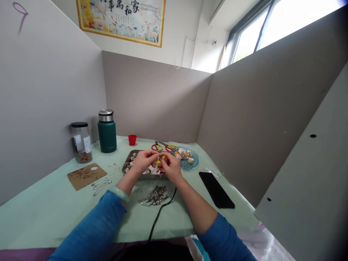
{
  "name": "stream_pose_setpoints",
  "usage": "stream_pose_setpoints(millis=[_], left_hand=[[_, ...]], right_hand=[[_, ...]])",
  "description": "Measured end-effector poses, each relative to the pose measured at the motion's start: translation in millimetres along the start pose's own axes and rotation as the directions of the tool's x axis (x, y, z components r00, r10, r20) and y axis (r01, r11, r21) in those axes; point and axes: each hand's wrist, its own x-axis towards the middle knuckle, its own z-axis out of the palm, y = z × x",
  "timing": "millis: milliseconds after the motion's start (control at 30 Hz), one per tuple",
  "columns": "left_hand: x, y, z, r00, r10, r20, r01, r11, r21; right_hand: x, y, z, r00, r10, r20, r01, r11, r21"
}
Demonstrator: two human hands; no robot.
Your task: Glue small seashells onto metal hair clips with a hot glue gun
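Above a metal tray [125,164] of small white, yellow and red pieces, my left hand [144,160] and my right hand [172,167] meet at the fingertips. Both hands are closed in a pinch around something small, too small to make out. A yellow piece [158,163] shows between and just below the fingers. Nearer to me, a pile of small metal pins [156,196] lies on the green tablecloth [130,224]. Just right of the tray, a blue glass plate [194,164] bears several orange and white pieces.
Scissors [168,147] and a red cup [132,140] stand behind the tray. Left are a green flask [107,134], a jar [82,145], a brown card [87,176] and large pins [101,185]. A black phone [216,190] lies right; a black cable [160,210] crosses the front.
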Motion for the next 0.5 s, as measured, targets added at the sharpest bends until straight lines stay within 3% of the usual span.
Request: stream_pose_setpoints(millis=[500], left_hand=[[0.5, -1.8, -1.4, 1.000, -0.029, 0.001, 0.029, 1.000, 0.001]], right_hand=[[-3.7, -0.9, -0.8, 0.997, -0.070, 0.025, 0.072, 0.989, -0.127]])
